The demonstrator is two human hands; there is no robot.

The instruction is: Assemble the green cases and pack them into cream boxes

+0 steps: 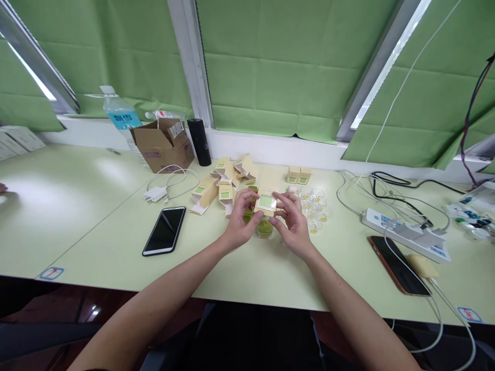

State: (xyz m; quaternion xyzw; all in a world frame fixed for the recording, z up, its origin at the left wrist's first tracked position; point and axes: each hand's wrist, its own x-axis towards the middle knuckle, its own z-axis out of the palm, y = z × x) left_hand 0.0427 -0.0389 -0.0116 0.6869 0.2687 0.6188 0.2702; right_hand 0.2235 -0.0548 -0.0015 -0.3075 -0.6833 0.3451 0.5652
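Together, our left hand and right hand have hold of one small cream box with a pale green panel, the fingers half curled and the thumbs nearest us, pinching it from either side above the table; just this side of the box sits a green-filled clear jar, more green showing partly hidden by our left hand; to the box's right, clear little cups with yellow spots cluster close together; left of it and beyond, open-ended cartons lie heaped, while two closed cartons stand beyond it to the right; farther left of it lies a phone; well to its right, a power strip.
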